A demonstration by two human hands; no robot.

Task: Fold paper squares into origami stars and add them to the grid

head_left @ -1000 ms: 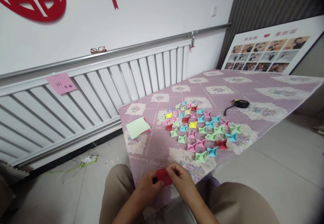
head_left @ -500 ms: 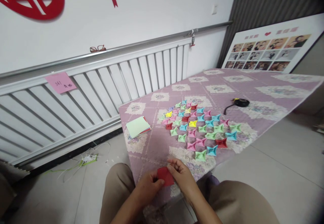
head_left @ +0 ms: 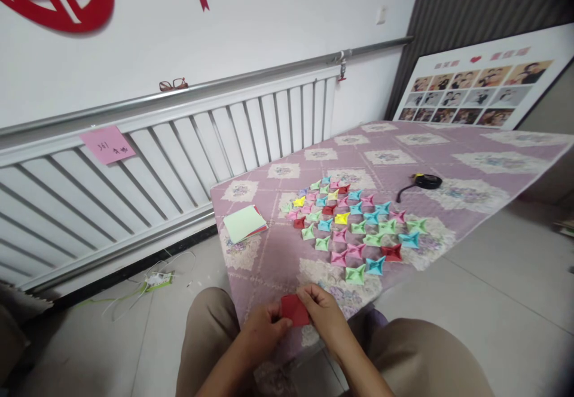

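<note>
A small red folded paper (head_left: 295,310) is held between my two hands over the near corner of the table. My left hand (head_left: 268,328) pinches its left side with thumb and fingers. At its upper right edge, my right hand (head_left: 320,308) closes thumb and fingers on the paper. Beyond the hands, several folded paper pieces in green, pink, blue, yellow and red stand in rows, with a green one (head_left: 356,274) nearest. A stack of paper sheets (head_left: 244,223), pale green on top, lies at the table's left side.
The table (head_left: 273,265) has a purple patterned cloth. A black tape measure (head_left: 427,181) lies toward its right side. A white radiator (head_left: 215,140) runs behind at left, with eyeglasses (head_left: 174,85) above. A photo board (head_left: 475,86) leans at back right; cables (head_left: 155,280) lie on the floor.
The red paper has shifted slightly to the right. The fingers of my right hand have drawn in closer around its upper right edge.
</note>
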